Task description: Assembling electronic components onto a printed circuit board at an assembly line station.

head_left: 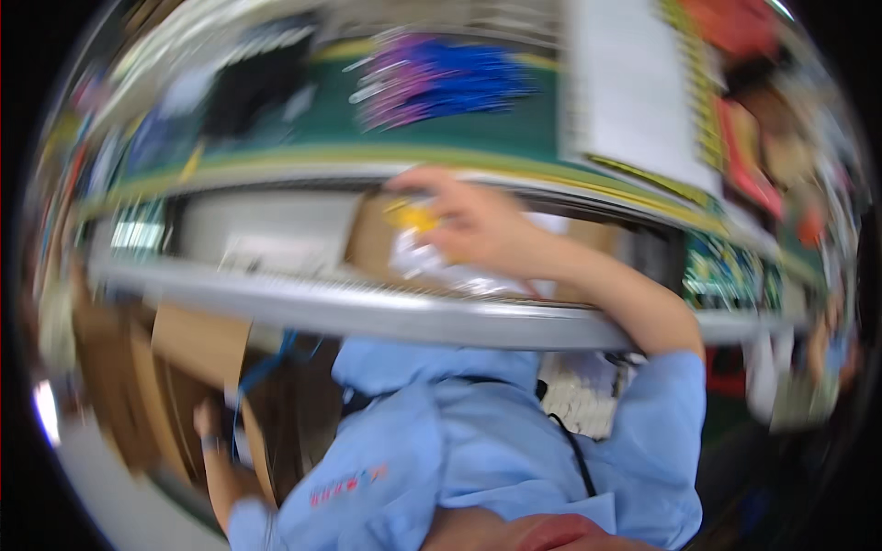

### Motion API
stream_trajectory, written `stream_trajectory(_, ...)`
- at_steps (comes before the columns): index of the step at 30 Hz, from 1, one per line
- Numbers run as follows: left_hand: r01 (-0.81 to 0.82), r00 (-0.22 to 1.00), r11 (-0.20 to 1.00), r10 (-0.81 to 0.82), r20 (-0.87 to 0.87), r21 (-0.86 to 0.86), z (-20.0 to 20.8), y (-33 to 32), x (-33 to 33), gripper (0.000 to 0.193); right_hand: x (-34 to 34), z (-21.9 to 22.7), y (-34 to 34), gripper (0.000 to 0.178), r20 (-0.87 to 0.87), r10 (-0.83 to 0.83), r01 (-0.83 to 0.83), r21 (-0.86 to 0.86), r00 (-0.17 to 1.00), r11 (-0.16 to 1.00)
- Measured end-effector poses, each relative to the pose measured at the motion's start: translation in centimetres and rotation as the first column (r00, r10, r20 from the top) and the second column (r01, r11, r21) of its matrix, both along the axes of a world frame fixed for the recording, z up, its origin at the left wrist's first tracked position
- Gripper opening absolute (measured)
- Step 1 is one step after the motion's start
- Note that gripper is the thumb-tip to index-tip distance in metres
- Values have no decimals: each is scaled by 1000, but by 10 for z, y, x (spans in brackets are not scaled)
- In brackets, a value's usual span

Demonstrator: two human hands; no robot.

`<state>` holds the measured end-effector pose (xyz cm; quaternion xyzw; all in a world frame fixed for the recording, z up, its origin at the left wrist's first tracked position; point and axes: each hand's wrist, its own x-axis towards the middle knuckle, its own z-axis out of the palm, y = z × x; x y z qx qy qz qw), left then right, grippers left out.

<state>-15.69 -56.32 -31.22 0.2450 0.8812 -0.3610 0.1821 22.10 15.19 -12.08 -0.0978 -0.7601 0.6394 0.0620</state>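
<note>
My right hand (473,220) is over the shelf below the bench top, its fingers curled around a small bright yellow object (411,217). Motion blur hides that object's kind. Beneath the hand, a clear plastic bag (424,261) lies in an open cardboard box (370,230). Down at my left side, my left hand (208,420) is by a tall open carton (197,344). Its fingers are too small and blurred to read.
A metal rail (303,296) runs along the shelf's front, close to my body. On the green bench top (335,115) lie a bundle of blue and pink pieces (459,78) and a white board with yellow-black edging (634,92). Green circuit boards (726,275) sit at the right.
</note>
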Motion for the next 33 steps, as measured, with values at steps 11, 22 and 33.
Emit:
stream_trajectory(11, -591, 532, 406, 846, -43, 697, 8, 68, 98, 36, -3, -30, 27, 31, 129, -44, 49, -40, 991, 998)
stream_trajectory(22, -614, 500, 400, 864, -56, 680, 16, 68, 90, 30, -34, -20, -5, 26, 309, -17, -26, 133, 951, 991)
stream_trajectory(33, -697, 609, 462, 785, 113, 549, 1, 36, 45, 37, -37, -15, -17, 19, 408, 42, -131, 191, 912, 973)
